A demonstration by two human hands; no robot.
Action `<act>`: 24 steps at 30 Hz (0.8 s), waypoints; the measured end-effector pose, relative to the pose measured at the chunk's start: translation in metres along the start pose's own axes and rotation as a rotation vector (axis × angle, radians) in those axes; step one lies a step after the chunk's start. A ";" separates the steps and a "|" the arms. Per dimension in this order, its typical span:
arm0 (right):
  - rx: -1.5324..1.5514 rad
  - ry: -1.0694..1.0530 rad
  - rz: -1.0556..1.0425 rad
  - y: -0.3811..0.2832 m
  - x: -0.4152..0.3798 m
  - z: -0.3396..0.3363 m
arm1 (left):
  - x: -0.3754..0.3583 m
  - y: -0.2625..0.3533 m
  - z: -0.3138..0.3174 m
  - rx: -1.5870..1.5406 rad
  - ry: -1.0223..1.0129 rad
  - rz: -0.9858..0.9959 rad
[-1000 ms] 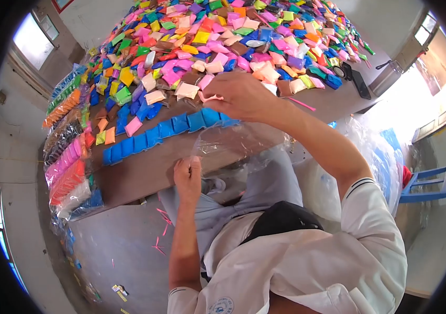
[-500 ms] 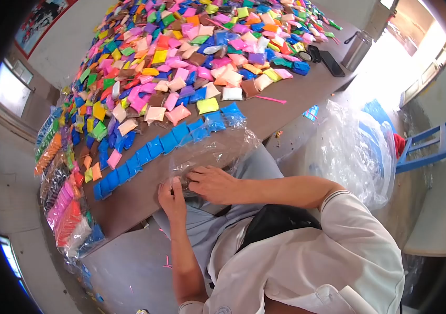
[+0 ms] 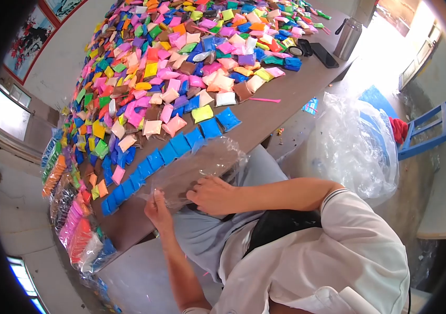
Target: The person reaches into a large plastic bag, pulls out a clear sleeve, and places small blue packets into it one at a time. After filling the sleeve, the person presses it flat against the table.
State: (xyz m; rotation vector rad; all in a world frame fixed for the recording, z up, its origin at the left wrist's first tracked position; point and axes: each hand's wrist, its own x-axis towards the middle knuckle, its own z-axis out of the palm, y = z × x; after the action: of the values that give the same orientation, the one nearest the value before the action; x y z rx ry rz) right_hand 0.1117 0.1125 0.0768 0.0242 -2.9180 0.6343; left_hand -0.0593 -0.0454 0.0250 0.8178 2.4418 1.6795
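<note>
Tabletop (image 3: pixel 265 118) lies open right of the blue packets (image 3: pixel 168 153) blocking the heap (image 3: pixel 181 68).

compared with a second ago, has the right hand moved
Yes: toward the person. Judged against the table, the right hand went from over the right end of the row of blue packets to the row's near side.

table (image 3: pixel 301 86) | packet heap (image 3: pixel 165 63) (many-coloured) | blue packet row (image 3: pixel 168 153) | phone (image 3: pixel 324 55) | flask (image 3: pixel 348 39)

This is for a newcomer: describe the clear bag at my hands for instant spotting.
Find the brown table under the heap of colourful packets. Between its row of blue packets and your left hand and right hand spreads the clear plastic bag. Unlike those packets, it is see-through.
</note>
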 end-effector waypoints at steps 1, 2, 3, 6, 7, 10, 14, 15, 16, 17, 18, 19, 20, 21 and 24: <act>0.011 0.073 -0.040 0.002 -0.006 -0.004 | 0.000 -0.004 -0.004 -0.042 0.036 -0.005; 0.022 0.145 -0.080 0.005 -0.013 -0.007 | -0.002 -0.007 -0.006 -0.085 0.073 -0.011; 0.030 0.217 -0.120 0.008 -0.020 -0.012 | -0.002 -0.008 -0.007 -0.130 0.110 -0.016; 0.498 0.342 -0.263 0.003 -0.042 -0.076 | -0.009 0.001 -0.002 -0.124 0.106 -0.045; 0.297 0.482 -0.275 0.010 -0.048 -0.098 | -0.011 -0.001 -0.003 -0.114 0.097 -0.032; 0.058 0.621 0.046 0.074 -0.039 -0.124 | -0.013 -0.006 -0.002 -0.106 0.076 0.005; 0.008 0.340 0.109 0.141 -0.024 -0.113 | -0.012 -0.004 0.000 -0.177 0.062 0.021; 0.000 0.278 0.088 0.151 -0.022 -0.105 | -0.014 -0.004 -0.001 -0.199 0.055 0.017; -0.070 0.273 0.063 0.161 -0.021 -0.093 | -0.016 -0.006 -0.001 -0.195 0.054 0.000; -0.138 0.269 0.039 0.170 -0.020 -0.081 | -0.016 -0.007 -0.002 -0.189 0.049 -0.016; -0.207 0.269 0.017 0.173 -0.019 -0.074 | -0.015 -0.006 -0.003 -0.183 0.042 -0.029; -0.199 0.290 0.020 0.176 -0.018 -0.070 | -0.015 -0.004 -0.001 -0.184 0.048 -0.011; -0.191 0.311 0.024 0.179 -0.017 -0.066 | -0.015 0.001 0.001 -0.185 0.054 0.008; -0.184 0.333 0.028 0.180 -0.017 -0.064 | -0.016 0.003 0.001 -0.187 0.059 0.027; -0.153 0.396 0.058 0.182 -0.017 -0.060 | -0.015 0.002 0.000 -0.171 0.046 0.058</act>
State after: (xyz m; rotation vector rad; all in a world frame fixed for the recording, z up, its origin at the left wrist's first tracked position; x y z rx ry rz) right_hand 0.1282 0.3023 0.0535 -0.1836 -2.5789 0.3709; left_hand -0.0454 -0.0522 0.0233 0.8433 2.2824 1.9163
